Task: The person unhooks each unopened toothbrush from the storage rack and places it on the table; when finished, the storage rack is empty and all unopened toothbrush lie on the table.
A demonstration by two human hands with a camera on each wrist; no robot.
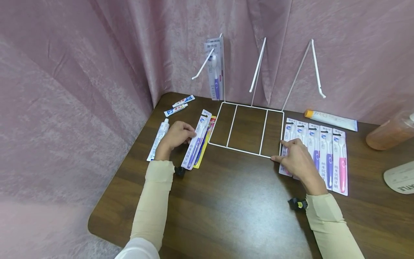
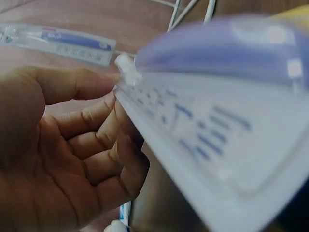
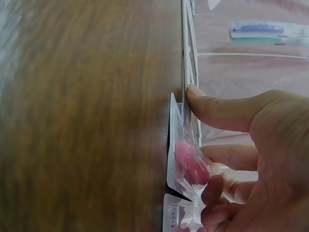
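Observation:
My left hand (image 1: 177, 136) pinches the edge of a packaged purple toothbrush (image 1: 195, 145) between thumb and index finger; in the left wrist view, its blister pack (image 2: 217, 140) appears large and blurred. A yellow-edged toothbrush pack (image 1: 205, 144) lies partly under it. The white wire rack (image 1: 244, 150) stands on the table with three hooked arms. My right hand (image 1: 299, 160) rests its thumb and index finger on the rack's front right corner. Beneath and beside that hand lies a row of several packaged toothbrushes (image 1: 339, 162). More packaged toothbrushes (image 1: 216, 77) hang on the rack's left hook.
Left of my left hand lie a white toothpaste tube (image 1: 159, 138) and two small tubes (image 1: 176, 109). An orange-capped tube (image 1: 336, 120) lies behind the toothbrush row. An amber bottle (image 1: 388, 133) and a pale container (image 1: 399, 178) are at the right. A pink curtain (image 1: 113, 90) hangs behind.

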